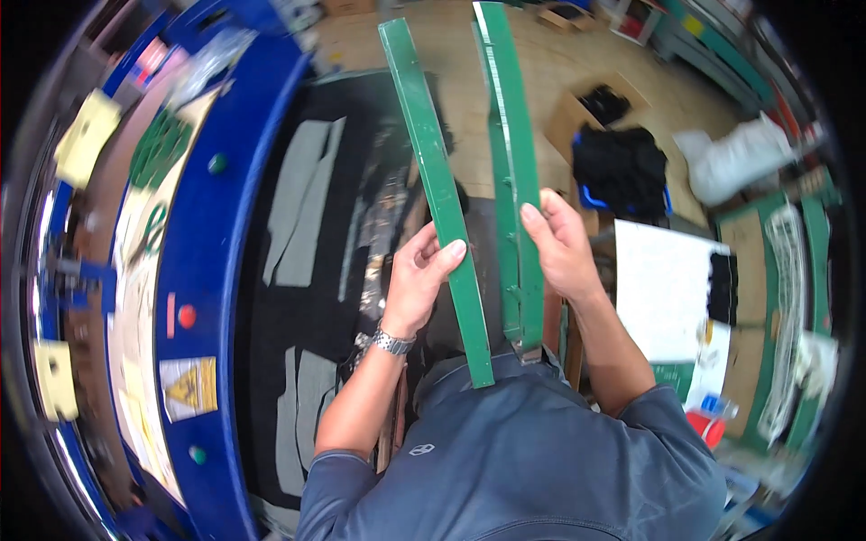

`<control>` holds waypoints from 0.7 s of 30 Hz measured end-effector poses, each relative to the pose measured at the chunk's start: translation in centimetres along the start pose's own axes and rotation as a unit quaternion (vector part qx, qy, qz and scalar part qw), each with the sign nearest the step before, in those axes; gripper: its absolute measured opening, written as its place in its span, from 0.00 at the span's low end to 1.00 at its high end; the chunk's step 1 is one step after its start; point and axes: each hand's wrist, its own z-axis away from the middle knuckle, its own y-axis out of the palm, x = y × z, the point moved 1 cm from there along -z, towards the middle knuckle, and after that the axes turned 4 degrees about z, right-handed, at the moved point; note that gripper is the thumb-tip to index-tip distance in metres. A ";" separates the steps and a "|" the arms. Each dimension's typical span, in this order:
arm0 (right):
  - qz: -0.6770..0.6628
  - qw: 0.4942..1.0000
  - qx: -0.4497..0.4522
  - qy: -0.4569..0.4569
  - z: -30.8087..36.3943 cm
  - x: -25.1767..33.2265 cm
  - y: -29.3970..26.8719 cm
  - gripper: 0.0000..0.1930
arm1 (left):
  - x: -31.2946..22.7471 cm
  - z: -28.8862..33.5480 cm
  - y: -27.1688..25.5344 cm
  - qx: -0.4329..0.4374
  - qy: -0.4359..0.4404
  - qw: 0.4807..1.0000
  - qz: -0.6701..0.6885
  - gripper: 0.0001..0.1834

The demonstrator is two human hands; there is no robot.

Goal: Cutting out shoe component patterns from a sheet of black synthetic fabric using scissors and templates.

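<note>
My left hand [422,279] grips a long flat green bar [435,171] near its lower part, thumb on top and fingers underneath. My right hand [561,243] is closed on a second long green bar [519,153], which has a raised edge and small tabs or pins along its inner side. Both bars point away from me, side by side with a gap between them. Their near ends reach close to my shirt. What the bars are for, or their exact kind, I cannot tell.
On the left stands a blue machine [257,135] with red and green buttons, beside black material with grey pieces [302,203]. To the right are a white board [663,288], a blue bin heaped with black cloth [621,167], cardboard boxes and a white sack [744,162].
</note>
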 end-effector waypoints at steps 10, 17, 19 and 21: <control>-0.023 0.983 -0.180 -0.005 9.1 -0.5 -20.8 0.10 | 15.4 -8.8 20.5 0.136 -0.141 0.976 -0.097 0.30; -0.013 0.955 -0.296 -0.007 14.3 -2.0 -35.2 0.06 | 24.8 -12.8 34.3 0.216 -0.185 0.950 -0.129 0.26; -0.033 0.947 -0.318 -0.022 15.0 -2.3 -38.2 0.04 | 26.5 -13.6 37.6 0.226 -0.230 0.937 -0.132 0.22; -0.064 0.943 -0.326 -0.009 15.9 -1.9 -41.0 0.04 | 28.8 -14.3 40.1 0.239 -0.248 0.930 -0.131 0.22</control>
